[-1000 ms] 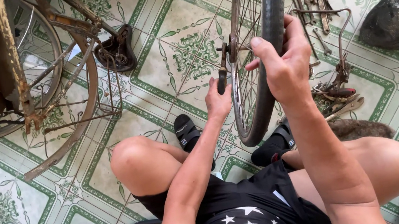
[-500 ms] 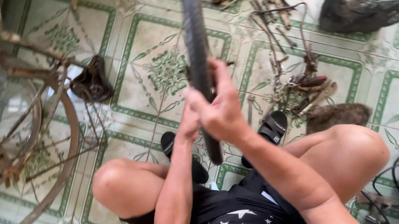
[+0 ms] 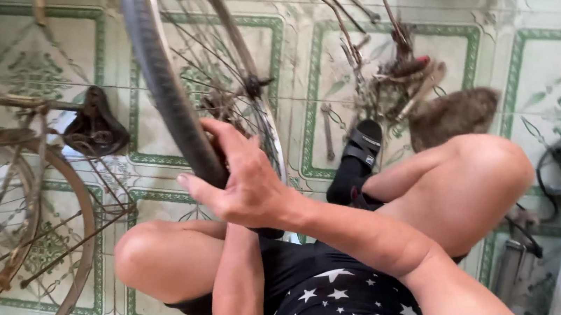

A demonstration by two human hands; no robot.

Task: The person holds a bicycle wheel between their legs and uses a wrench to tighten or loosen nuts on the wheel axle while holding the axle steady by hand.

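Wheel (image 3: 168, 100) upright between knees; saddle (image 3: 94, 126) left on floor; wrench (image 3: 328, 131), tool pile (image 3: 398, 74) right.

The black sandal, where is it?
In the head view, the black sandal is right of centre on the person's foot, on the green-patterned tiled floor. It sits just right of the bicycle wheel, below the pile of rusty tools.

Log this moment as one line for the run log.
right hand grips bicycle tire | left hand hidden behind right | wheel upright between knees | sandal on tiled floor
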